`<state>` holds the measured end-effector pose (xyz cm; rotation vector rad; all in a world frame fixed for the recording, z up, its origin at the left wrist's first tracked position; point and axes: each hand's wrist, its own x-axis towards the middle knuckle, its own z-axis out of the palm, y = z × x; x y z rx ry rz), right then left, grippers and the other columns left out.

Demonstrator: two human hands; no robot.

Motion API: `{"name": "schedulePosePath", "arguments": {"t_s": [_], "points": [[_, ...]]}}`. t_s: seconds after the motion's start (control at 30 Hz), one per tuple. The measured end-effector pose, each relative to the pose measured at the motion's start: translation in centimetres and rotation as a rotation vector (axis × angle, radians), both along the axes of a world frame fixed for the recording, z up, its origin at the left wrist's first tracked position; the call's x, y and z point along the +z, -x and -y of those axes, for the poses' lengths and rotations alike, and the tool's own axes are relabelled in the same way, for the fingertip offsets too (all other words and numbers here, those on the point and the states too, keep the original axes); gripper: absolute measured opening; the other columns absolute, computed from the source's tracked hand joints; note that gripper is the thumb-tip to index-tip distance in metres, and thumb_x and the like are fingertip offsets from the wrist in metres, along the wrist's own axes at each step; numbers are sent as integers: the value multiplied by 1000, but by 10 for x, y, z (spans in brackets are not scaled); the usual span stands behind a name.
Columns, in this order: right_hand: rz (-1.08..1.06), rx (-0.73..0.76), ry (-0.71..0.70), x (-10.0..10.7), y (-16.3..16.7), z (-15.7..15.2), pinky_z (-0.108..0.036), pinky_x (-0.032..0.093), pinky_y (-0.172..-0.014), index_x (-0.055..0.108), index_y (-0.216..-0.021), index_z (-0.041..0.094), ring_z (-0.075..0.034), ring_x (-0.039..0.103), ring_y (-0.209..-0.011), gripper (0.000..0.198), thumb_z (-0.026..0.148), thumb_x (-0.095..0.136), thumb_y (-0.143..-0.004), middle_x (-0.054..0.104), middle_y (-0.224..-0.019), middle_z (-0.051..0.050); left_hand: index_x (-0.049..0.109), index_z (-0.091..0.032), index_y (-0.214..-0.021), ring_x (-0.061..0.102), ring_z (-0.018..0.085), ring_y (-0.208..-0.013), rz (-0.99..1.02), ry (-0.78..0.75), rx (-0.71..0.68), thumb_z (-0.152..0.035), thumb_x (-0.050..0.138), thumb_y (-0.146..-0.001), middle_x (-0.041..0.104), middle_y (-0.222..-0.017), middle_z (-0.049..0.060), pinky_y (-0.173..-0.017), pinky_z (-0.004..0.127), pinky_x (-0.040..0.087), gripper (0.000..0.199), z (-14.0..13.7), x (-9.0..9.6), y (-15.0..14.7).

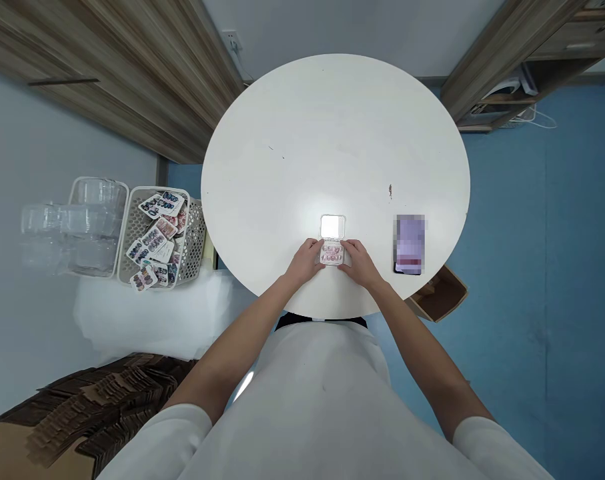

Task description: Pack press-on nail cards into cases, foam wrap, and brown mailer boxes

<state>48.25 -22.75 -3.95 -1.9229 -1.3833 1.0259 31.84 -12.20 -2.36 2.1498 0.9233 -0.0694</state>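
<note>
A small clear plastic case (pixel 331 252) lies on the white table with its hinged lid (pixel 333 227) raised away from me. Inside its lower half sits a card with several small pinkish oval pieces in rows; their exact kind is too small to make out. My left hand (pixel 305 261) grips the case's left side, thumb and fingers at its edge. On the opposite side, my right hand (pixel 359 263) holds the right edge the same way. Both hands rest close to the tabletop.
A phone (pixel 409 247) lies right on the round table (pixel 332 120). Left of the table, a white basket (pixel 123 233) holds several printed cards, beside stacked clear containers (pixel 92 227). Folded brown cardboard (pixel 117 407) is lower left; an open carton (pixel 445 297) stands below the table's right edge.
</note>
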Motion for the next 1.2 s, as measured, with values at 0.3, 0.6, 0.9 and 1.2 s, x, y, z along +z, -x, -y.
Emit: {"name": "schedulePosePath", "arguments": {"t_s": [0.3, 0.6, 0.9, 1.2], "points": [[-19, 13, 7, 0, -2, 0, -43, 36, -95, 35, -129, 27, -25, 39, -114, 67, 20, 61, -68, 39, -120, -7, 35, -24, -127, 47, 22, -100, 24, -16, -73, -17, 65, -66, 42, -111, 7, -83, 36, 44, 69, -2, -8, 3], [-11, -64, 22, 1, 11, 6, -45, 32, -99, 25, -134, 24, -26, 32, -120, 76, 19, 59, -67, 36, -124, -8, 24, -19, -133, 38, 27, -113, 42, 63, 57, -19, 67, -63, 39, -118, 12, -92, 41, 37, 83, 9, -5, 7], [-384, -501, 112, 14, 43, -2, -37, 48, -80, 44, -121, 19, -19, 52, -95, 62, 13, 52, -60, 50, -112, -7, 51, -16, -111, 52, 19, -87, 190, 390, 379, -15, 60, -65, 52, -100, 8, -80, 36, 44, 48, 21, -1, 10], [-640, -582, -97, 68, 62, 8, -38, 45, -85, 51, -118, 21, -16, 56, -91, 53, 23, 57, -65, 55, -113, -7, 43, -22, -122, 55, 13, -83, 441, 549, 459, -20, 57, -71, 53, -105, 6, -79, 32, 45, 52, 23, 41, 48]]}}
